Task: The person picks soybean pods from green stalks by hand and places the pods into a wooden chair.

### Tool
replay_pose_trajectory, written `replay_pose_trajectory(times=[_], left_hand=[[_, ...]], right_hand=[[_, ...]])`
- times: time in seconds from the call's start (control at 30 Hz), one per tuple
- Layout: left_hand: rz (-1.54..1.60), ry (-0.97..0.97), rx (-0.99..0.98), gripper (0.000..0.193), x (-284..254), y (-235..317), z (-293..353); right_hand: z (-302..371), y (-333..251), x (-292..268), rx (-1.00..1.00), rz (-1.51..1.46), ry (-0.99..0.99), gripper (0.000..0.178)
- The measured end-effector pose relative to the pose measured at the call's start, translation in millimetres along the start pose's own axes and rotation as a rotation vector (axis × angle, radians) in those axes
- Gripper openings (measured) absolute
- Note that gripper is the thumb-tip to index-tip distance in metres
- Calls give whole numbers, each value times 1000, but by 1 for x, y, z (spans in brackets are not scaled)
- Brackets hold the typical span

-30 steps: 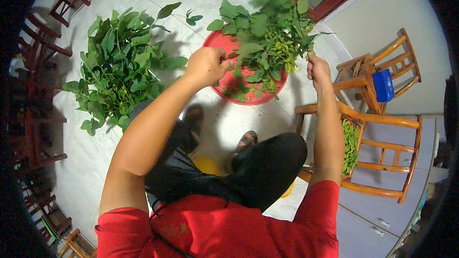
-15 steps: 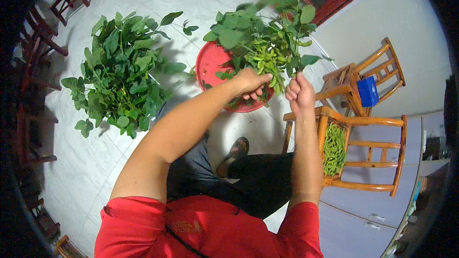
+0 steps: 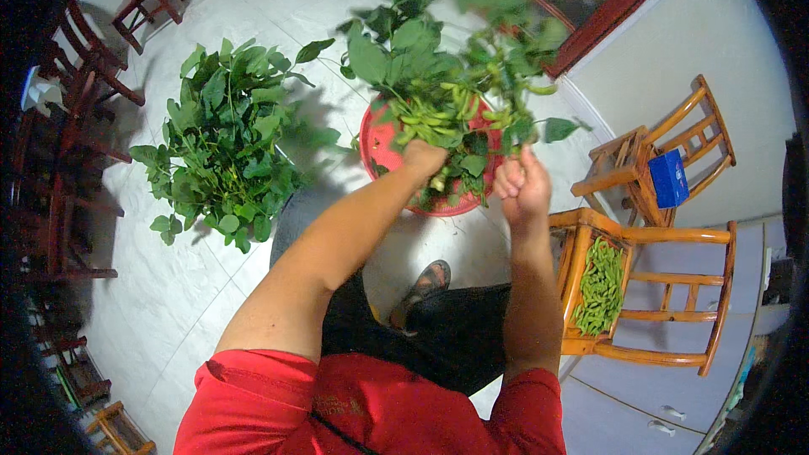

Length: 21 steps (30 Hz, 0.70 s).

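Observation:
My left hand [image 3: 426, 160] is closed around the lower stems of leafy soybean plants [image 3: 421, 114] hung with green pods; most of its fingers are hidden. To its right, my right hand [image 3: 522, 185] is closed on the stem of another soybean stalk [image 3: 497, 76], whose leafy top is smeared by motion. Both lots of foliage overlap above a red round basin [image 3: 381, 150], in which some loose leaves lie. A big heap of leafy soybean plants [image 3: 223, 147] rests on the floor at the left.
Close by my right forearm, a wooden chair [image 3: 674, 236] bears many picked green pods [image 3: 600, 286] on its seat. Behind it stands another wooden chair [image 3: 619, 164] with a blue box [image 3: 668, 178]. Dark chairs [image 3: 80, 143] line the left side. A red-framed door [image 3: 628, 8] is at the far right.
My left hand has shifted from among the pods to the stems. The foliage has spread into two parts, the right stalk swinging away. The view has shifted slightly.

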State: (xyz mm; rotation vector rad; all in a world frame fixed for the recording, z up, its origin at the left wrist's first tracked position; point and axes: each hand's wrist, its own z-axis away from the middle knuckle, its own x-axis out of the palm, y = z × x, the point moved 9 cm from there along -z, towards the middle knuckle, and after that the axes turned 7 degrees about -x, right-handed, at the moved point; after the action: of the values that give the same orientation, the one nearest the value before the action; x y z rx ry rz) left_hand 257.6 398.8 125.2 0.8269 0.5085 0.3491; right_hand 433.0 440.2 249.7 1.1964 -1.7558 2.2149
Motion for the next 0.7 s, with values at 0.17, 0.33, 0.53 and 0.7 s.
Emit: replay_pose_trajectory(times=[0.17, 0.33, 0.53, 0.7], left_hand=[[-211, 108, 2, 25, -36, -37, -72], [-305, 94, -21, 23, -34, -22, -55], [-447, 29, -62, 30, -40, -31, -62], [-1095, 111, 181, 55, -11, 14, -2]], right_hand=[[-3, -34, 1, -100, 96, -40, 28], [9, -80, -24, -254, 63, 40, 25], [12, -92, -36, -290, 80, 36, 25], [15, -83, -29, -247, 50, -47, 27]])
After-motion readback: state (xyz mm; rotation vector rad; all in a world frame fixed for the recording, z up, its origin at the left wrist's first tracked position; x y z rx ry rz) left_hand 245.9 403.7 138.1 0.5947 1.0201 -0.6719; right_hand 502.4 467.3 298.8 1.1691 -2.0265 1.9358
